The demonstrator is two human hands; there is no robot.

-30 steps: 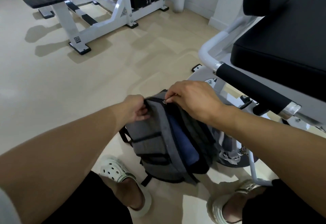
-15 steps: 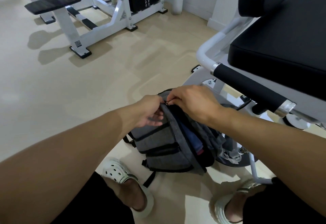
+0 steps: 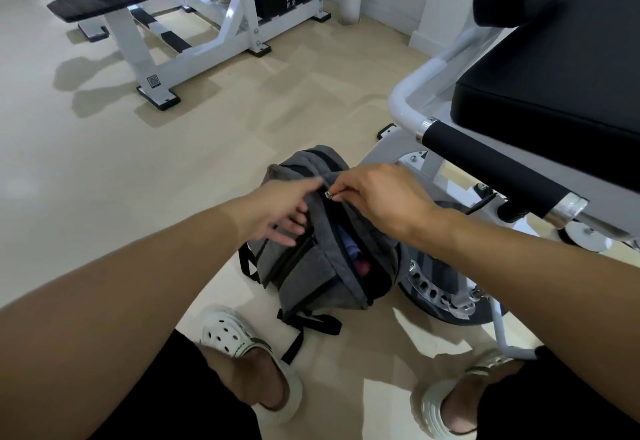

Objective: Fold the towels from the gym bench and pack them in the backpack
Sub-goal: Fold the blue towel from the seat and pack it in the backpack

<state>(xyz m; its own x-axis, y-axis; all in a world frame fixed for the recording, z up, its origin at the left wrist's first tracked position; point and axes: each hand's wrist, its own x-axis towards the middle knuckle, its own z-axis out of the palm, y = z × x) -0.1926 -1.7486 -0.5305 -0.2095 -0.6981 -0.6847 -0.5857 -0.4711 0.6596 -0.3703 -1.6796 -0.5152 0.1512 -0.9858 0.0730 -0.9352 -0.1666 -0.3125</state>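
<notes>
A grey backpack [image 3: 311,266] stands on the floor between my feet and the gym machine. Its main compartment is partly unzipped, and folded blue and red towels [image 3: 353,256] show through the gap. My right hand [image 3: 377,197] pinches the metal zipper pull [image 3: 328,195] at the top of the bag. My left hand [image 3: 280,212] grips the fabric of the bag's front panel just left of the zipper, thumb on top and fingers spread below.
A black padded gym bench seat [image 3: 554,100] on a white frame with a black foam roller [image 3: 498,169] stands close on the right. A white weight machine [image 3: 194,23] stands at the back left. My feet in white clogs [image 3: 239,346] flank the bag on the beige floor.
The zipper pull has travelled along the bag's top towards me, narrowing the opening over the towels. My left hand shifted along the front panel beside it. The bag's top has come more into view.
</notes>
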